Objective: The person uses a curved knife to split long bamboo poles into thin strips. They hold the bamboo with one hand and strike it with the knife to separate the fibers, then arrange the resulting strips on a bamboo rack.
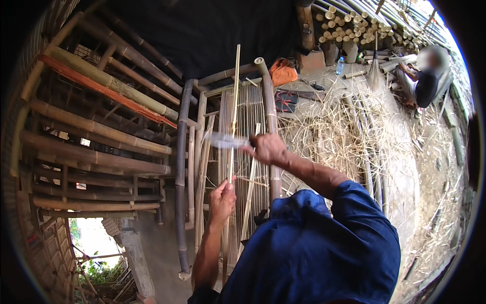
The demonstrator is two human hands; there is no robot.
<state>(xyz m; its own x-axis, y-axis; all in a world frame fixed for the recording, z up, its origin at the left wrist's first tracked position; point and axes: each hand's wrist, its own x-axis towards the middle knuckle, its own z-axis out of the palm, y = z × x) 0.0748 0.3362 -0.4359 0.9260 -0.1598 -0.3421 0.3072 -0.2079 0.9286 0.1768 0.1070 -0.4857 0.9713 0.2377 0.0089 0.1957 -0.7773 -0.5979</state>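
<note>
A long, pale bamboo strip (236,101) runs lengthwise in front of me, its far end reaching past the bamboo bench (269,111). My left hand (221,203) is closed round its nearer part, thumb on top. In my right hand (269,150), the fingers are wrapped round the handle of a knife (225,140). Its broad blade points left and crosses the strip ahead of my left hand; motion blurs it, so I cannot tell whether it touches. Beneath lies the bench's slatted seat, with another loose bamboo strip (250,195) slanting across it.
Thick bamboo poles (96,126) form a rack on the left. Shavings (334,131) litter the floor to the right. An orange bag (283,72) and a water bottle (340,66) sit beyond the bench, near stacked bamboo poles (349,33). Another person (428,88) crouches at far right.
</note>
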